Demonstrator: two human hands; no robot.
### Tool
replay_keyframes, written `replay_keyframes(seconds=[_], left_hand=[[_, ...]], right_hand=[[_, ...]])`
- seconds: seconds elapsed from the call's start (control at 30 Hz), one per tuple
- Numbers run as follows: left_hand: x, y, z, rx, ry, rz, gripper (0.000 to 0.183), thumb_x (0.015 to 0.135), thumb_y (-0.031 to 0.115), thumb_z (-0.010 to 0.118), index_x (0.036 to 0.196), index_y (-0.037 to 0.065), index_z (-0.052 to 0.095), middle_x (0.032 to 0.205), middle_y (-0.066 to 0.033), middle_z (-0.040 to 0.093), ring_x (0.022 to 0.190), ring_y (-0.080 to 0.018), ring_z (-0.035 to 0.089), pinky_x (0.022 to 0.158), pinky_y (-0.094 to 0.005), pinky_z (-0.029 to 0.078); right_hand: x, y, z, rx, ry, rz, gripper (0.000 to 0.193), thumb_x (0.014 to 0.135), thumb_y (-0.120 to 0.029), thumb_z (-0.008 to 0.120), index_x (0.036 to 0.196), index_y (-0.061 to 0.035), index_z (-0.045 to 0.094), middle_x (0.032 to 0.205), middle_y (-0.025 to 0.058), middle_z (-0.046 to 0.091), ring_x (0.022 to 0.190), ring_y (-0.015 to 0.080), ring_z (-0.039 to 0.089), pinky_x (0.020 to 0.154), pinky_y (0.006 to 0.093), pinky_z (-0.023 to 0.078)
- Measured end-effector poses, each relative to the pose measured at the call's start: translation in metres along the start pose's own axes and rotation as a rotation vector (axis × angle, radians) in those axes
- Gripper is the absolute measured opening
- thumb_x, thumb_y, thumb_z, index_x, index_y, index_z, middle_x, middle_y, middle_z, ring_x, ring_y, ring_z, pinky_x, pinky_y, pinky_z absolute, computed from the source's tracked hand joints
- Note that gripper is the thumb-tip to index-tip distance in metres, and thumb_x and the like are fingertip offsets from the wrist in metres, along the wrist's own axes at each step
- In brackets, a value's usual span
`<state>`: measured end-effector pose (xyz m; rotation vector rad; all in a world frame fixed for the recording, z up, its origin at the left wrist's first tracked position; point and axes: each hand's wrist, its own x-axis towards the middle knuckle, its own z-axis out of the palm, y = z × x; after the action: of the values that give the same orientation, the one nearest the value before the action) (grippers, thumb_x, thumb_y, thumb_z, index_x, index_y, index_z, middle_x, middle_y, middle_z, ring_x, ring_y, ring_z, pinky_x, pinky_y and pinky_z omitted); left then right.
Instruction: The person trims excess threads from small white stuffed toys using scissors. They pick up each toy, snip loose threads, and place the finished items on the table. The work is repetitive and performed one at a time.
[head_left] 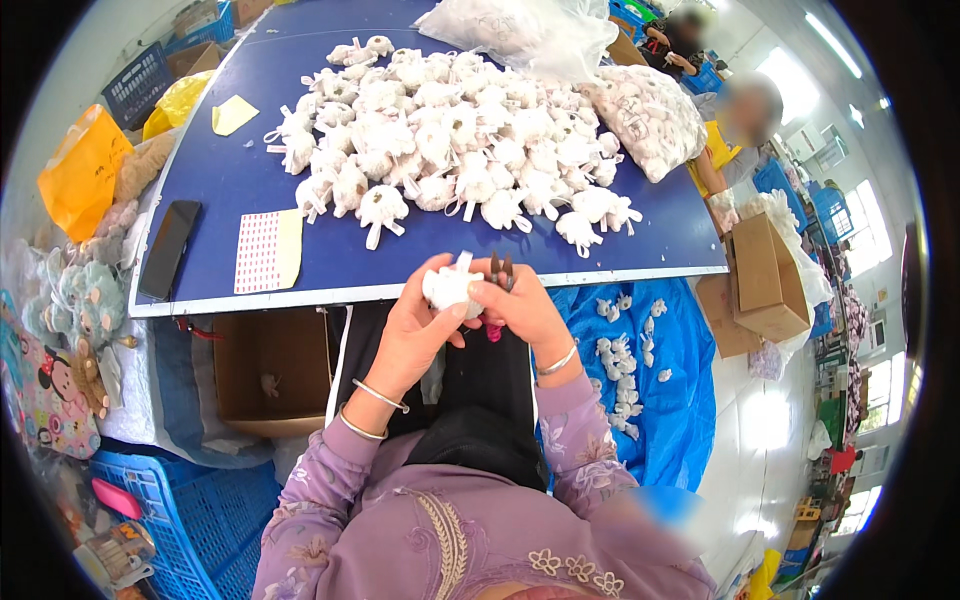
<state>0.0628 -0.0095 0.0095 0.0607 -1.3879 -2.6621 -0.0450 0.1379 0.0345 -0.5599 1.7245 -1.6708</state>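
Just off the near edge of the blue table, a small white plush toy (446,288) with a ribbon loop on top is between my hands. My left hand (408,328) is closed around its left side. My right hand (528,312) pinches the toy's right side with the thumb. Tucked in the same right hand is a pair of thread snips (502,268); its dark tips point up and away, and a bit of pink shows below the fingers. A large pile of similar white plush toys (430,130) covers the table's middle.
On the blue table (215,190) lie a phone (170,250), a sticker sheet (262,252) and a yellow paper (233,115). Filled plastic bags (648,115) stand behind the pile. Below are a cardboard box (270,375) and a blue sheet (670,400) holding several toys. A person (740,130) sits at right.
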Motion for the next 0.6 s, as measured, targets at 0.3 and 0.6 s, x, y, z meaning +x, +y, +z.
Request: replay_keyframes(seconds=[0.3, 0.6], left_hand=[[-0.006, -0.004, 0.010, 0.167, 0.061, -0.038, 0.041, 0.089, 0.010, 0.066, 0.128, 0.003, 0.053, 0.091, -0.0039, 0.064, 0.070, -0.0085, 0.062, 0.051, -0.0198, 0.047], [-0.009, -0.008, 0.011, 0.353, -0.079, -0.010, 0.042, 0.085, 0.006, 0.069, 0.124, -0.001, 0.055, 0.103, -0.0012, 0.062, 0.088, -0.0061, 0.058, 0.076, -0.0227, 0.050]], right_hand=[[-0.015, -0.009, 0.012, -0.145, 0.198, -0.252, 0.014, 0.084, -0.011, 0.071, 0.085, -0.0011, 0.061, 0.079, -0.0034, 0.052, 0.068, 0.0042, 0.043, 0.059, 0.0214, 0.036], [-0.017, -0.009, 0.016, -0.115, 0.343, -0.245, 0.019, 0.089, -0.013, 0.069, 0.077, -0.0010, 0.061, 0.067, -0.0020, 0.058, 0.060, 0.0030, 0.049, 0.053, 0.0214, 0.039]])
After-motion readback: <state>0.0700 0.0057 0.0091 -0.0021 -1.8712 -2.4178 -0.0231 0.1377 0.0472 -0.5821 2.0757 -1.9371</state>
